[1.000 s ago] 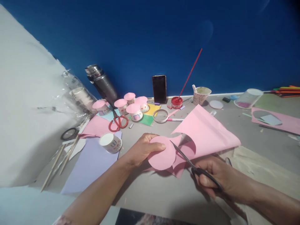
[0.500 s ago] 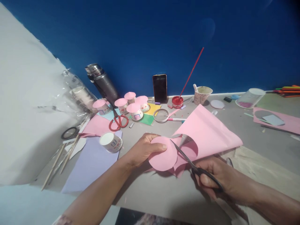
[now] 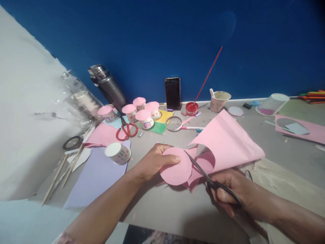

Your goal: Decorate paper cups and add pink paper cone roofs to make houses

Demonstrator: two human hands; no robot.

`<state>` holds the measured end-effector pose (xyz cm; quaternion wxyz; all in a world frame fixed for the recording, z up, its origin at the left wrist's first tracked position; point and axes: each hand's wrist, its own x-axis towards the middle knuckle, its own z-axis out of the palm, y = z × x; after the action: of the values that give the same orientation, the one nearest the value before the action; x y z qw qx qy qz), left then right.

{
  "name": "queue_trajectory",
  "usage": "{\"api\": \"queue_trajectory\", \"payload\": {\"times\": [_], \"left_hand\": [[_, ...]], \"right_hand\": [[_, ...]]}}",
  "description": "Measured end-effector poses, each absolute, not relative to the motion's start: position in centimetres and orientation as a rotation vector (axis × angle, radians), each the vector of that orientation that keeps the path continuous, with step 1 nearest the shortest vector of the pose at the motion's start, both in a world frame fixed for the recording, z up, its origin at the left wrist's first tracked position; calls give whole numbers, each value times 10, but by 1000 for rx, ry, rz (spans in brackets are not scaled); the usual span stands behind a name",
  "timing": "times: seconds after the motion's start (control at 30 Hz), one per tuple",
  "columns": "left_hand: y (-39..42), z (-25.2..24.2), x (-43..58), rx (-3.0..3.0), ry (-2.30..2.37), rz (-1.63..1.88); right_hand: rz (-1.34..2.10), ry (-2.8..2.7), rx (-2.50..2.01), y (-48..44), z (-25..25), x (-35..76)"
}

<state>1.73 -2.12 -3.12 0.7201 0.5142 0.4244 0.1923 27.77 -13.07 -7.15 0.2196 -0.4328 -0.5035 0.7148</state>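
My left hand [image 3: 158,159] pinches a round pink paper disc [image 3: 176,169], thumb on top and fingers hidden beneath. In my right hand [image 3: 231,189] are black-handled scissors [image 3: 200,167], their tips at the disc's right edge. A large pink paper sheet [image 3: 228,142] with a curved cut-out hangs beside the disc, behind the blades. Whether disc and sheet are still joined I cannot tell. A decorated paper cup [image 3: 118,153] lies tilted on the lilac paper [image 3: 93,179] left of my left hand.
Several small cup houses with pink paper roofs [image 3: 144,115] stand at the back. Nearby are red-handled scissors [image 3: 127,131], a tape roll [image 3: 174,123], a phone [image 3: 172,93] and a flask [image 3: 108,84]. A red paint pot [image 3: 192,109] holds a thin stick. Wooden sticks [image 3: 54,181] lie at left.
The view has shifted slightly, so the background items sit a little further left. Both hands, the disc and the scissors hold nearly the same pose.
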Motion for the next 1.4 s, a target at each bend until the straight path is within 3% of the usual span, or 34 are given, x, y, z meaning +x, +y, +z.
{"api": "queue_trajectory", "payload": {"times": [1.4], "left_hand": [[-22, -27, 18, 1170, 965, 329]], "right_hand": [[1953, -1489, -1290, -130, -67, 277]]}}
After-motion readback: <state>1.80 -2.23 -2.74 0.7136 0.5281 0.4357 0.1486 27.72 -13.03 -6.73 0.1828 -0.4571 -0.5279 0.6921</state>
